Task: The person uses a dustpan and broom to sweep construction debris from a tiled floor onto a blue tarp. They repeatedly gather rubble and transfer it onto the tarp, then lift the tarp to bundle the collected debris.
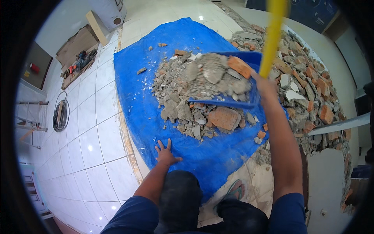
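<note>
My right hand [265, 84] grips the yellow handle [272, 35] of a blue dustpan [249, 62]. The pan is tilted and heaped with grey rubble and a broken orange brick piece [239, 66]. It hangs over a heap of debris [187, 113] lying on a blue tarp [144, 78]. My left hand [165, 153] rests flat on the tarp near its front edge, fingers spread, holding nothing. A large brick chunk [223, 117] lies just below the pan.
A long pile of broken brick and plaster [311, 85] runs along the right. White floor tiles [93, 136] spread to the left, with a coiled hose [60, 115], a ladder [29, 121], cardboard with power tools [80, 60] and a white bucket [111, 13].
</note>
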The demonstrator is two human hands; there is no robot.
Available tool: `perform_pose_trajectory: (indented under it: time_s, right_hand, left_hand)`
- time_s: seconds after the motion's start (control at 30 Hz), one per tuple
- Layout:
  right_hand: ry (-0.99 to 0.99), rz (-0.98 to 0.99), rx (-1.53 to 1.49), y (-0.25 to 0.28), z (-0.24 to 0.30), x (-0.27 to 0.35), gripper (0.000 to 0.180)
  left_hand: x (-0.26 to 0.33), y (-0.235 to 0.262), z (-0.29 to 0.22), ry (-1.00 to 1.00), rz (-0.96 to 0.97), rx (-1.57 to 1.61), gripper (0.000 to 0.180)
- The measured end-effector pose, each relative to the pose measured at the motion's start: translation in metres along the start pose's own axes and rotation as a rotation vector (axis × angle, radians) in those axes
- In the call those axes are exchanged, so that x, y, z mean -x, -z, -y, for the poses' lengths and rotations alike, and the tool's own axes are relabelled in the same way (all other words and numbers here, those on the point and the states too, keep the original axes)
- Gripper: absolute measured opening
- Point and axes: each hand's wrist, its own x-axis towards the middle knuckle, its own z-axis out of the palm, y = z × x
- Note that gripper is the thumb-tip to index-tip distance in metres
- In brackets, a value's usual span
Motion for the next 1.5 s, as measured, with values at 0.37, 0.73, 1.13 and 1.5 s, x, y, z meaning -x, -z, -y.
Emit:
perform_pose_trajectory:
  time_s: [0.37, 0.73, 1.13, 1.5]
  right_hand:
    - [0.228, -0.001, 0.838, 0.004, 0.130, -0.005, 0.063]
    - [-0.156, -0.436, 0.395, 0.349, -0.181, 0.104, 0.046]
    - [-0.701, -1.149, -0.380, 0.327, -0.406, 0.465, 0.031]
    - [-0.670, -1.032, -0.852, 0.196, -0.371, 0.306, 0.046]
  left_hand:
    - [0.006, 0.005, -0.005, 0.027, 0.017, 0.044, 0.139]
    - [-0.014, -0.016, 0.006, -0.059, -0.066, -0.012, 0.144]
    - [-0.022, -0.023, 0.007, -0.058, -0.076, -0.058, 0.145]
    - [-0.028, -0.022, 0.014, -0.075, -0.067, -0.026, 0.149]
